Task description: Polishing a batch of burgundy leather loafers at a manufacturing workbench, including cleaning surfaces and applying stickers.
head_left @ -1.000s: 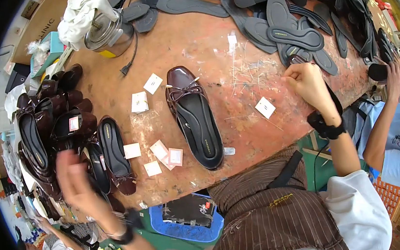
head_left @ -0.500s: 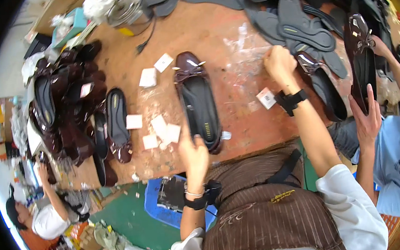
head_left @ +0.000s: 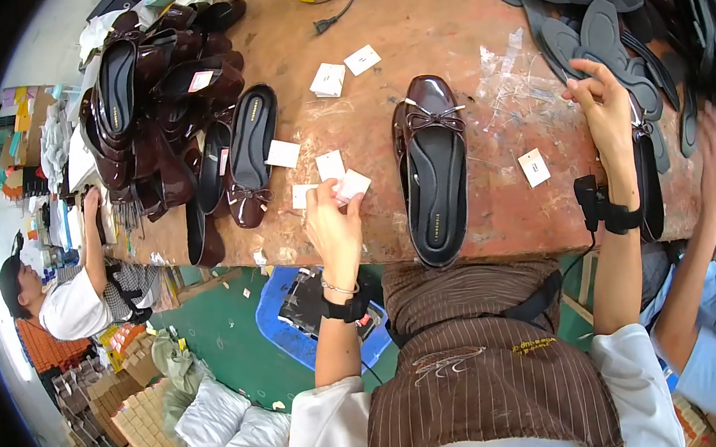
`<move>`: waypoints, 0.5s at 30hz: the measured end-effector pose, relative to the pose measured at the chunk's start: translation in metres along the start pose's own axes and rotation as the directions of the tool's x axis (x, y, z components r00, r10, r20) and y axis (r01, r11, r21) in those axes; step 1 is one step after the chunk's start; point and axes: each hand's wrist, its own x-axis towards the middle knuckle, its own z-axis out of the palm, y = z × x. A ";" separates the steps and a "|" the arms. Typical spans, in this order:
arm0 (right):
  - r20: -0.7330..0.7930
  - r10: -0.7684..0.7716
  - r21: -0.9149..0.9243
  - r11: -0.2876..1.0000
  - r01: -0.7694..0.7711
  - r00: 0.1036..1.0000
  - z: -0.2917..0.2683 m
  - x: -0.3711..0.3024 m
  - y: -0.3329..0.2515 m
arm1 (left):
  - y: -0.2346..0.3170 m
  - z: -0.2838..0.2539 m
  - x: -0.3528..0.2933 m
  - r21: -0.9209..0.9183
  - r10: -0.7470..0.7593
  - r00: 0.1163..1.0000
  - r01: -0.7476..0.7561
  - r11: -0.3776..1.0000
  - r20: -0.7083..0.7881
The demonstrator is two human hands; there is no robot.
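Observation:
A glossy dark burgundy bow flat (head_left: 461,147) with a black insole stands upright on the worn wooden table in front of me, toe pointing away. My left hand (head_left: 336,226) is to its left, fingertips down over a few small white card tags (head_left: 356,183). Its thumb and fingers are apart at a tag's edge. My right hand (head_left: 604,110) is raised at the right, fingers loosely curled and apart, with nothing visible in it. Close by it, partly hidden behind my wrist, is another dark shoe (head_left: 649,184). A single white tag (head_left: 534,167) lies between the bow flat and my right forearm.
Left, a heap of burgundy shoes (head_left: 152,171) with a pair (head_left: 248,161) beside it. More tags (head_left: 328,80) lie farther back. Grey insoles (head_left: 608,31) pile up at the far right, near a co-worker's arm (head_left: 704,196). A blue bin (head_left: 276,319) stands below the table.
My view has shifted. My left hand has let go of the bow flat and moved left to the tags. My right hand has opened from a fist. The co-worker's shoe is no longer held up.

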 end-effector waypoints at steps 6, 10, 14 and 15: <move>0.031 0.005 0.154 0.988 -0.010 1.000 -0.004 -0.022 -0.029 | -0.022 -0.001 0.012 -0.159 -0.197 0.977 0.209 0.965 0.084; 0.050 0.078 0.305 0.948 -0.089 0.996 -0.002 -0.035 -0.040 | -0.033 -0.006 0.014 -0.475 -0.303 0.922 0.384 0.792 0.239; 0.102 0.173 0.196 0.962 -0.191 0.980 -0.001 -0.049 -0.050 | -0.043 -0.004 0.012 -0.497 -0.299 0.940 0.341 0.798 0.165; 0.108 0.157 0.245 0.953 -0.179 0.982 -0.001 -0.052 -0.052 | -0.046 -0.003 0.011 -0.532 -0.304 0.939 0.343 0.774 0.163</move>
